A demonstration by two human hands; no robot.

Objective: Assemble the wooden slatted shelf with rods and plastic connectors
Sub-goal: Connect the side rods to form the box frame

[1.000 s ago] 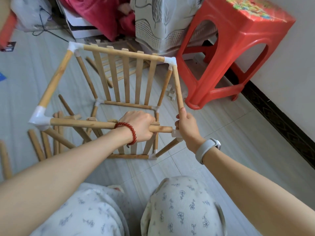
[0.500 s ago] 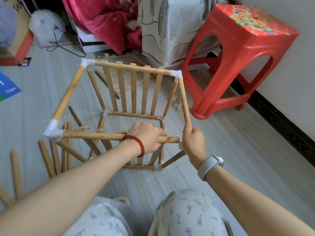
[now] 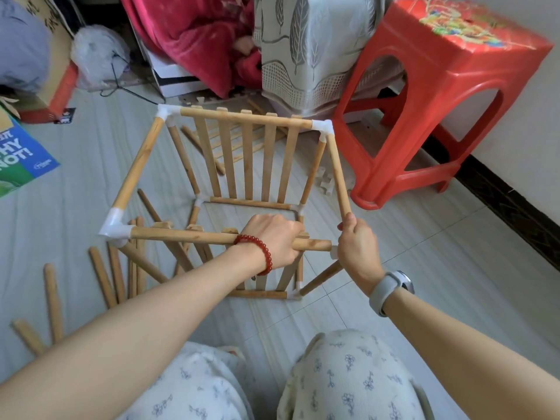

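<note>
A box-shaped wooden shelf frame [image 3: 138,168] of rods and white plastic connectors stands on the floor, with a slatted panel [image 3: 247,159] at its far side. My left hand [image 3: 274,239] grips the near top rod [image 3: 194,237] close to its free right end. My right hand [image 3: 357,247] holds the near-right corner connector [image 3: 334,252], mostly hidden by the fingers, along with the lower end of the right top rod [image 3: 338,174]. The near rod's end sits just left of that connector, apart from it.
Several loose rods [image 3: 53,301] lie on the floor at the left. A red plastic stool [image 3: 448,95] stands close at the right. Spare white connectors [image 3: 324,178] lie by the stool's foot. A wall with a dark baseboard [image 3: 509,207] runs on the right. My knees fill the bottom.
The view tilted up, so the frame sits lower in the picture. Both hands keep their grips at the near-right corner; the rod end stays just short of the connector.
</note>
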